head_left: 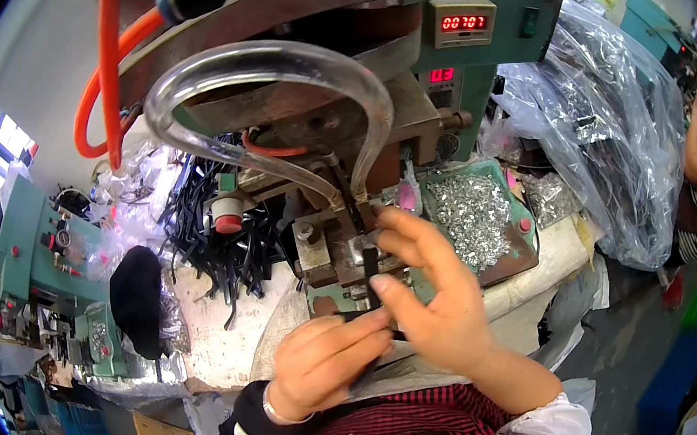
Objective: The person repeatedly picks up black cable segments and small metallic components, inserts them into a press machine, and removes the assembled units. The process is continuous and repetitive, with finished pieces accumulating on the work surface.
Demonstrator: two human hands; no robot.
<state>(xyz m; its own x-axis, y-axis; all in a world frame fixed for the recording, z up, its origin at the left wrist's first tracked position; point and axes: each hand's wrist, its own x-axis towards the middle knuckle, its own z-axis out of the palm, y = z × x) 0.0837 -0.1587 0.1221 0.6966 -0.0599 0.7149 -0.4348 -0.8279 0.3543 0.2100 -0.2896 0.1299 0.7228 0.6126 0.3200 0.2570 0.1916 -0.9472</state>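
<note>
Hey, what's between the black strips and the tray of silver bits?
The head view shows a metal fixture between them, with the right hand partly in front of it.

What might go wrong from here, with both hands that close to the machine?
The right hand is beside the metal tooling and might get pinched if that moves. The black strip in the left hand could slip. A knock might scatter the loose silver metal bits nearby.
</note>
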